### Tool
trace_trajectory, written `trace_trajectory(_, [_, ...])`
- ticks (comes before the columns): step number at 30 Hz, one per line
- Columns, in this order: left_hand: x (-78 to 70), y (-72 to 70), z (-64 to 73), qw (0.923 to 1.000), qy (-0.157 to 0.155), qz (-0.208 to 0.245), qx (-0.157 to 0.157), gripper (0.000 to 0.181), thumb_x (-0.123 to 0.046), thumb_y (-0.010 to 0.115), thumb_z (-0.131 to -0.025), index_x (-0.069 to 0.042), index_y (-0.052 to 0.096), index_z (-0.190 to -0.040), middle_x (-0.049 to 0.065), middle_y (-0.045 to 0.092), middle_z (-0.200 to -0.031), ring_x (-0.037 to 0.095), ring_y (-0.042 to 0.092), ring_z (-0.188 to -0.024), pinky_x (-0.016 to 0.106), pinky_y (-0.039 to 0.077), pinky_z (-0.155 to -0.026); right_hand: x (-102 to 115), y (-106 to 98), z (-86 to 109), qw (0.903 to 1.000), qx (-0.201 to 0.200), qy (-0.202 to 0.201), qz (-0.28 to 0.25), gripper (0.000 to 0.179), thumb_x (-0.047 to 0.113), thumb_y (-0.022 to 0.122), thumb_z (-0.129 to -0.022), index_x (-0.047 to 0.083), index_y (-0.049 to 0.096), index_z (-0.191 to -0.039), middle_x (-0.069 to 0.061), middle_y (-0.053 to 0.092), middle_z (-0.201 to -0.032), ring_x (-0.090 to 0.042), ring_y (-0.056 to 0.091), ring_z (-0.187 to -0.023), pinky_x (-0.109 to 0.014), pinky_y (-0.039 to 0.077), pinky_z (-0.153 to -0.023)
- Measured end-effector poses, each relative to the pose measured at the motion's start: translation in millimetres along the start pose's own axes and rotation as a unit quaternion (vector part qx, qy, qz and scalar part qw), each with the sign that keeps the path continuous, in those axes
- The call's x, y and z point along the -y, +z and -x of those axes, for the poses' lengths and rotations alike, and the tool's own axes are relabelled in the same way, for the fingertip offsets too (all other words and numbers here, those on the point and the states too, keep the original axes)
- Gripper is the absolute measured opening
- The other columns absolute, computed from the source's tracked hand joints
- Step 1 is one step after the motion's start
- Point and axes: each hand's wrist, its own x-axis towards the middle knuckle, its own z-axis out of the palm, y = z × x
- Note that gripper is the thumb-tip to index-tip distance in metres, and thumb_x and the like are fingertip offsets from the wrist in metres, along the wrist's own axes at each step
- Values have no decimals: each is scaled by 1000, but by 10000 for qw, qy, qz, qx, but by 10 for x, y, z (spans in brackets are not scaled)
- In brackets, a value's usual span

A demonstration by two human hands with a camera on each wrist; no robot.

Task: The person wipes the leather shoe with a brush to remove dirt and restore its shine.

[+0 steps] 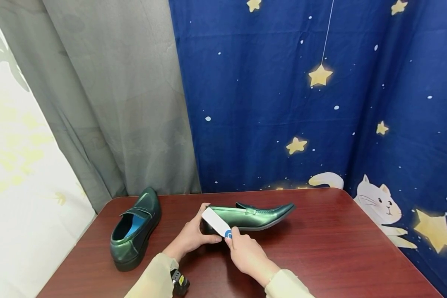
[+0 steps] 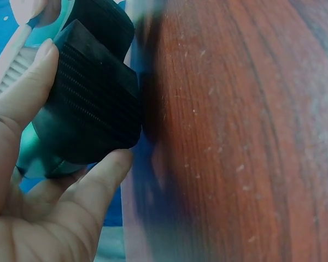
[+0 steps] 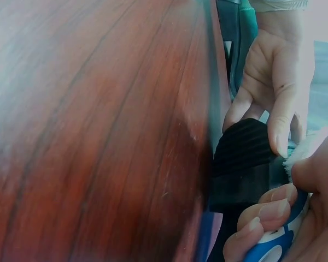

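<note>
The held shoe (image 1: 266,217) looks like smooth leather with a glossy, metallic green sheen. Its black heel (image 2: 93,98) looks like matt rubber, cut with fine ridges. The other shoe (image 1: 143,227) has the same polished, leathery finish, with a smooth-looking blue insole (image 1: 135,225). The brush (image 1: 215,221) has a smooth white back that looks like plastic, and pale, fine bristles (image 2: 15,70). The tabletop (image 1: 339,240) is reddish-brown, wood-grained and softly shiny, with tiny light specks on its surface. Behind hang a grey curtain (image 1: 108,82) of plain, matt cloth and a printed blue curtain (image 1: 253,82), also matt fabric. The cream sleeve (image 1: 154,277) is soft-looking cloth.
</note>
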Motion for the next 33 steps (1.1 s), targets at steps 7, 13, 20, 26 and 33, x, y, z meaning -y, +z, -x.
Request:
trace_trajectory(7, [-24,-15,-5,9991,-246,299,174,107,-37,94,-70,-38,28,-153,16,59,-134,20,61,-98,37,51,-87,-86,-41,49,9998,-157,25,72,22,29,54,-105,11,45,-95,-4,50,-63,-22,54,-53,-38,38,-48])
trace_trajectory(13, [-28,-12,-10,9984,-309,408,227,106,-36,94,-70,-39,28,-153,15,59,-133,21,63,-98,39,52,-88,-167,-78,72,9997,-148,187,-10,22,30,53,-105,12,45,-96,-2,49,-63,-20,50,-53,-38,37,-49])
trace_trajectory(20, [-36,-16,-10,9983,-357,401,225,105,-36,93,-70,-39,28,-153,12,62,-130,20,63,-100,41,52,-91,-268,-116,88,9993,-175,338,-15,21,30,53,-105,12,45,-97,-2,49,-65,-20,50,-54,-37,37,-50])
trace_trajectory(26, [-47,-26,-1,9981,-359,440,231,104,-35,93,-71,-38,29,-152,9,62,-127,20,62,-102,39,50,-90,-306,-162,115,9990,-293,343,-32,21,28,55,-105,11,46,-98,-3,49,-66,-22,52,-55,-38,38,-50])
trace_trajectory(33, [-43,-23,-7,9977,-335,520,273,101,-34,93,-71,-40,30,-150,9,62,-125,20,62,-100,38,51,-89,-365,-200,138,9988,-302,395,-22,21,28,54,-105,11,45,-96,-3,50,-66,-21,52,-55,-38,38,-51])
